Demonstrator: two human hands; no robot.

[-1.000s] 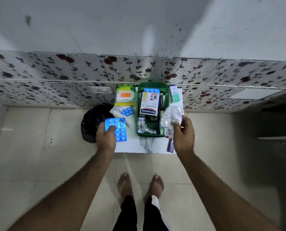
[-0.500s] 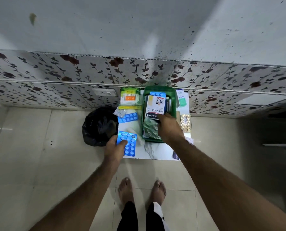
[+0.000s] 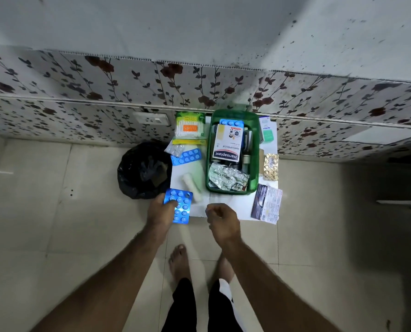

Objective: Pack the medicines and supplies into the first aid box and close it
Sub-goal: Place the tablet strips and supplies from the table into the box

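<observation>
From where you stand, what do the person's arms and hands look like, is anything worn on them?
Both forearms are bare: no sleeves reach into view. The left hand and right hand have no gloves, and I can make out no watch, ring or bracelet. Lower down, dark trousers and bare feet show.

My small white table sat against the floral wall. On it: green first aid box, cotton bud pack at the back left, loose tablet pouch and blue blister strip in front of that, gauze roll, gold blister strip right of the box, folded leaflet at the near right corner, white-green carton at the back right.
</observation>
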